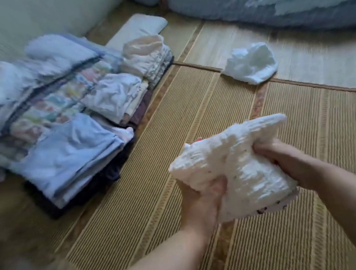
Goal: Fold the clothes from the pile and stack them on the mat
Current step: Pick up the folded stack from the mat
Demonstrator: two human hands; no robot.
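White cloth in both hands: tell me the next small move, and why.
Probably lower the white cloth onto the bare mat in front and spread it flat. The left hand and right hand both grip it in the air, and it looks bunched rather than squared, so it seems not ready for the folded stacks at left.

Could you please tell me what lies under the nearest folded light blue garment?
Under the light blue garment show pale folded edges and a dark garment at the bottom, resting on the mat. How many pieces lie between is covered.
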